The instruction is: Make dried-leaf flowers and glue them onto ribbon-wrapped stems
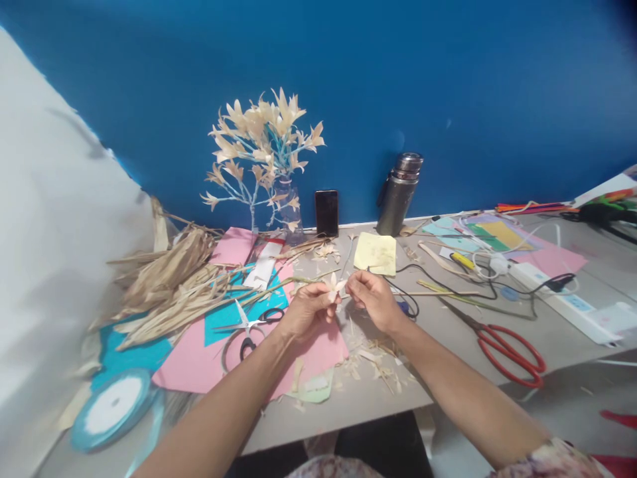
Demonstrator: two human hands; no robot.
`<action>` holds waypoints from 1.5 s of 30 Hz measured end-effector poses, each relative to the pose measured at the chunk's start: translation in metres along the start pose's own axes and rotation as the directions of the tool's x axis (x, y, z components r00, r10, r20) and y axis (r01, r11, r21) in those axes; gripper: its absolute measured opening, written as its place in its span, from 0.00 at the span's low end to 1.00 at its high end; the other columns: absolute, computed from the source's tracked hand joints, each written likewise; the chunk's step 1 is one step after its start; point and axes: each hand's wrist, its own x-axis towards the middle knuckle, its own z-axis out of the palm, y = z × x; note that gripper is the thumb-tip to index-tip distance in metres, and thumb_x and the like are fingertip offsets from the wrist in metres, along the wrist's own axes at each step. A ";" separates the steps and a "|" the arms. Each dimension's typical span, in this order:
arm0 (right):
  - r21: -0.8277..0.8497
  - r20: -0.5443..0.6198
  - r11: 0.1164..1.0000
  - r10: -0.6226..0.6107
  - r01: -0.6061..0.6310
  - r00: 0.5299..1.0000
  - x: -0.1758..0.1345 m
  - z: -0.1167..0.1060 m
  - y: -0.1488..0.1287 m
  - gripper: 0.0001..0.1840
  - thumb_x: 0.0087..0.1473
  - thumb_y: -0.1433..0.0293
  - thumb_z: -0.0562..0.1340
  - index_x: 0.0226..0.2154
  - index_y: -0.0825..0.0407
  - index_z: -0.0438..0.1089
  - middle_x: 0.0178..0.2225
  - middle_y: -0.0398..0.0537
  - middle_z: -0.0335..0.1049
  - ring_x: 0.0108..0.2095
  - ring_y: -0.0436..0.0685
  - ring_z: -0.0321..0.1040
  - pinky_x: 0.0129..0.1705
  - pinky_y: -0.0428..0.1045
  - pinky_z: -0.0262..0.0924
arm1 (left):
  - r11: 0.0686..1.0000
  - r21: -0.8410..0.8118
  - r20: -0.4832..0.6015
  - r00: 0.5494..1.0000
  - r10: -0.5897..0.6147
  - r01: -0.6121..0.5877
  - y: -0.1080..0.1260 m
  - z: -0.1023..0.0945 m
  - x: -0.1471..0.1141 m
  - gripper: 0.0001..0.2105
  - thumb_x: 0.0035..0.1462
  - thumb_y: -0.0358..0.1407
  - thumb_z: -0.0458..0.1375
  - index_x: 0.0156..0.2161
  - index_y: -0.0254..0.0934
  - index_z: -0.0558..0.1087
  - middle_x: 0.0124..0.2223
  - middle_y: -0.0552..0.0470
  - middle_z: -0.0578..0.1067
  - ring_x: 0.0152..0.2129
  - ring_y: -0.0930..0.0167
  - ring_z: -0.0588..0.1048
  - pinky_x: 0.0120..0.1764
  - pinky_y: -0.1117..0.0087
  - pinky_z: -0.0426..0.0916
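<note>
A small cream husk flower (334, 287) with pointed petals is pinched in my left hand (311, 307), above the middle of the table. Close to its right side, my right hand (374, 299) has thumb and fingers pressed together. Whether that pinch touches a petal or holds a tiny piece I cannot make out. Below and left of my left hand lie open scissors with black handles (247, 325), on blue and pink paper (186, 362). Husk scraps (383, 365) are scattered on the table under my hands.
Behind stands a glass vase (291, 212) of husk flowers (269, 126), near a phone (327, 212) and a steel flask (399, 196). Dried husks (169, 272) and a ribbon roll (112, 408) lie left. Red-handled scissors (512, 352), cables and a power strip (562, 302) lie right.
</note>
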 end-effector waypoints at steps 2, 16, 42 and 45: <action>0.005 -0.025 1.000 0.006 -0.005 1.000 0.000 0.000 -0.001 0.22 0.50 0.51 0.68 0.25 0.52 0.68 0.20 0.38 0.58 0.19 0.46 0.48 0.20 0.45 0.44 | 1.000 0.025 0.005 1.000 -0.004 0.004 -0.001 -0.001 0.001 0.14 0.39 0.37 0.75 0.26 0.33 0.76 0.23 0.52 0.76 0.14 0.77 0.69 0.18 0.76 0.62; -0.040 -0.027 0.999 0.020 -0.021 0.999 0.000 0.003 0.001 0.19 0.49 0.55 0.68 0.25 0.52 0.68 0.17 0.37 0.58 0.17 0.46 0.50 0.20 0.45 0.45 | 0.992 0.123 0.085 0.996 0.001 -0.012 0.000 -0.001 -0.003 0.12 0.41 0.37 0.74 0.26 0.31 0.78 0.22 0.51 0.76 0.15 0.77 0.69 0.22 0.75 0.63; -0.240 0.138 0.967 -0.056 0.088 0.989 -0.003 0.002 0.016 0.28 0.59 0.45 0.56 0.23 0.50 0.61 0.20 0.38 0.56 0.21 0.49 0.51 0.24 0.46 0.47 | 0.995 -0.028 0.103 0.990 0.097 -0.095 0.001 -0.001 0.002 0.15 0.47 0.40 0.72 0.31 0.33 0.71 0.27 0.55 0.74 0.16 0.79 0.69 0.20 0.77 0.64; -0.172 0.073 0.984 -0.034 0.047 0.997 -0.002 0.002 0.014 0.26 0.57 0.46 0.60 0.25 0.51 0.65 0.21 0.40 0.61 0.20 0.48 0.52 0.22 0.46 0.47 | 0.997 -0.002 0.108 0.991 0.081 -0.081 -0.003 -0.002 0.003 0.15 0.48 0.40 0.71 0.32 0.33 0.71 0.27 0.54 0.74 0.16 0.78 0.69 0.19 0.77 0.65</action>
